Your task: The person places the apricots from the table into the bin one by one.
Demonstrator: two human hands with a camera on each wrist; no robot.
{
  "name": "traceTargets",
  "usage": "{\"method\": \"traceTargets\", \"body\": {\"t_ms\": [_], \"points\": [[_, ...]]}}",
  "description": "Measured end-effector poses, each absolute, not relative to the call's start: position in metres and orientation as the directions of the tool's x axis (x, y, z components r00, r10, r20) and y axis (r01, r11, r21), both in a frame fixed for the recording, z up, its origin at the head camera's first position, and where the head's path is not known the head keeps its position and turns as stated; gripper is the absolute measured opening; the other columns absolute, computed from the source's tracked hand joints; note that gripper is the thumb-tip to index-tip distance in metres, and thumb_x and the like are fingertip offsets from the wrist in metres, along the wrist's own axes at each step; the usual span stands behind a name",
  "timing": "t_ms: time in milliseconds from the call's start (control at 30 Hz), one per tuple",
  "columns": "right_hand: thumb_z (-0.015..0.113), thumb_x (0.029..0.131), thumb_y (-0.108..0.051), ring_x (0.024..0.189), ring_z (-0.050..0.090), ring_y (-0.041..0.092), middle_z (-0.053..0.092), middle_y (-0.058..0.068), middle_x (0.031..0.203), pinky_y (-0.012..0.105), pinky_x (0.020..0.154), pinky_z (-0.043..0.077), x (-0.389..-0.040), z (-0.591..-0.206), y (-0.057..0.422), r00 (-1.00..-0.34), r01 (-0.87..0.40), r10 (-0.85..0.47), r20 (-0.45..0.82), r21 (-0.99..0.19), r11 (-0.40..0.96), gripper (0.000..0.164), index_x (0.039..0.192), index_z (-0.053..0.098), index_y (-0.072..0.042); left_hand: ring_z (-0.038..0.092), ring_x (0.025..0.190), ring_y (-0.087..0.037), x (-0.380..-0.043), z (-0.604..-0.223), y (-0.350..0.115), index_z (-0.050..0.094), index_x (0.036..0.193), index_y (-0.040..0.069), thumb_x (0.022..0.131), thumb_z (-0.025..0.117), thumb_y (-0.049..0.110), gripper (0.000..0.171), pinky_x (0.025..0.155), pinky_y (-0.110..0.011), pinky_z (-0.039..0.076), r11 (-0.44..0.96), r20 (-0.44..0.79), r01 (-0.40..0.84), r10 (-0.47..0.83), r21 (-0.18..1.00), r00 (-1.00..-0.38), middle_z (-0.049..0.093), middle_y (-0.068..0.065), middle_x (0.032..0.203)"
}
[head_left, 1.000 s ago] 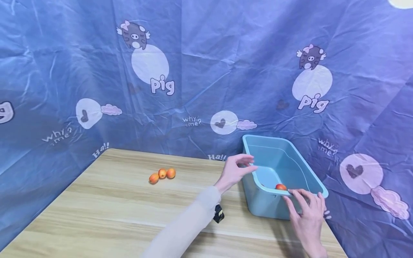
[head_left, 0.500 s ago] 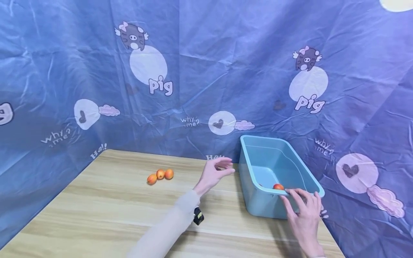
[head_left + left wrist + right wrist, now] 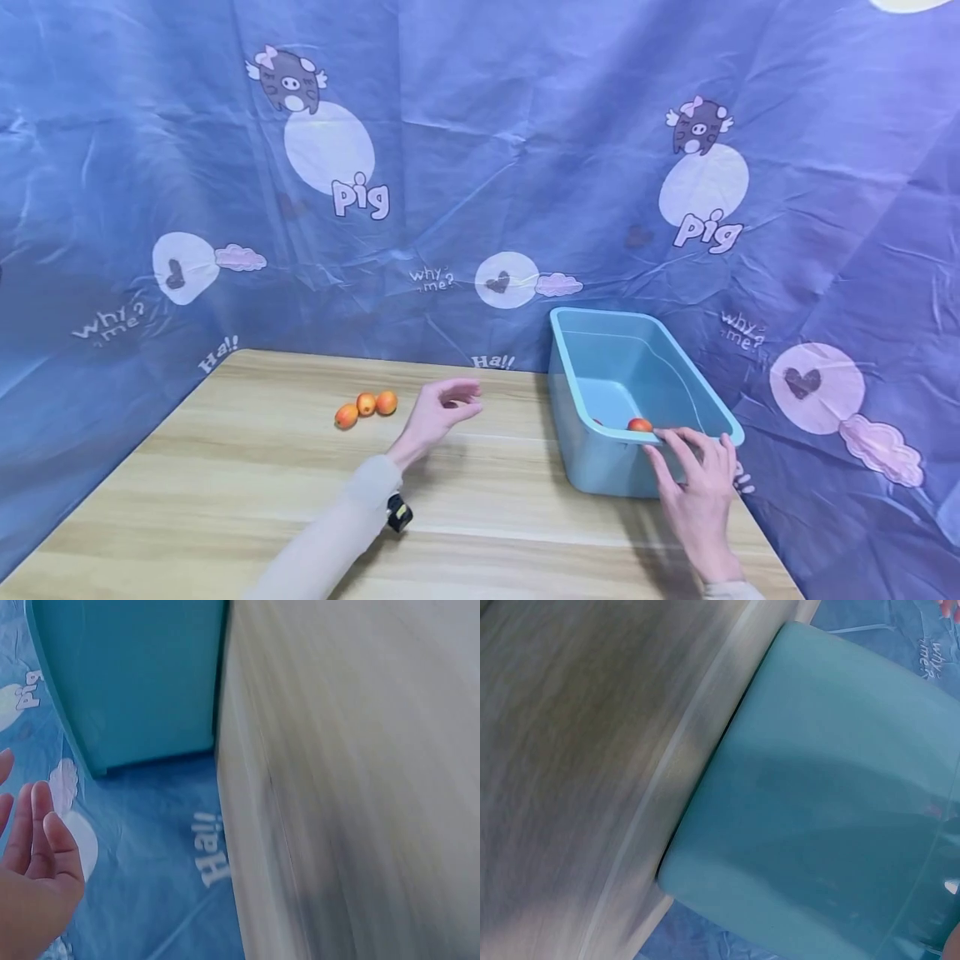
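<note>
Three small orange fruits lie in a tight row on the wooden table at left in the head view. My left hand is to their right, above the table, fingers bent loosely with nothing held. In the left wrist view that hand is also without any object. My right hand grips the near rim of a blue plastic bin, thumb outside and fingertips over the edge. Inside the bin, an orange-red fruit shows just behind the rim; a sliver of another peeks out beside it.
The bin stands at the right side of the wooden table. A blue printed cloth hangs behind the table and along its sides. A small black device is strapped at my left wrist.
My left hand has moved left, from over the bin's left rim to near the three fruits. The right hand stays on the rim. The view has shifted slightly.
</note>
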State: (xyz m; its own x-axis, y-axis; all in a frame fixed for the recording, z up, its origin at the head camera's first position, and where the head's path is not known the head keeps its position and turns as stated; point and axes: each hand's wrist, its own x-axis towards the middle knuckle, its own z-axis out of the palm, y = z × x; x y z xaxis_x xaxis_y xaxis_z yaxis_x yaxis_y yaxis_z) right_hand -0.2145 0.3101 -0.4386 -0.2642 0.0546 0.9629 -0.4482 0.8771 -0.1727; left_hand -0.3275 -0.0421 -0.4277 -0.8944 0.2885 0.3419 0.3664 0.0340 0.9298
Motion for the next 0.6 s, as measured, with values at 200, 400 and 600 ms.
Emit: {"method": "traceTargets", "body": {"t_ms": [200, 400, 600], "points": [[0.064, 0.090, -0.050, 0.093, 0.050, 0.042, 0.063, 0.021, 0.096, 0.066, 0.109, 0.022, -0.215, -0.438, 0.310, -0.267, -0.448, 0.052, 0.962, -0.172, 0.877, 0.050, 0.096, 0.074, -0.002, 0.067, 0.104, -0.027, -0.333, -0.441, -0.074, 0.065, 0.122, 0.002, 0.085, 0.076, 0.010, 0.040, 0.085, -0.022, 0.052, 0.056, 0.343, 0.367, 0.243, 0.929, -0.907, 0.069, -0.020, 0.117], [0.064, 0.090, -0.050, 0.094, 0.051, 0.040, 0.063, 0.021, 0.096, 0.066, 0.110, 0.022, -0.214, -0.436, 0.310, -0.275, -0.445, 0.051, 0.960, -0.174, 0.878, 0.050, 0.096, 0.074, -0.002, 0.068, 0.100, -0.018, -0.337, -0.449, -0.103, 0.067, 0.119, 0.004, 0.084, 0.078, 0.015, 0.039, 0.084, -0.021, 0.052, 0.069, 0.340, 0.363, 0.224, 0.929, -0.914, 0.069, -0.022, 0.116], [0.062, 0.091, -0.050, 0.094, 0.051, 0.039, 0.063, 0.020, 0.097, 0.065, 0.111, 0.021, -0.212, -0.435, 0.309, -0.291, -0.445, 0.054, 0.955, -0.185, 0.876, 0.050, 0.097, 0.074, -0.002, 0.069, 0.100, -0.012, -0.340, -0.457, -0.125, 0.067, 0.120, 0.002, 0.084, 0.078, 0.013, 0.040, 0.085, -0.021, 0.054, 0.068, 0.306, 0.323, 0.183, 0.944, -0.934, 0.069, -0.022, 0.117]]}}
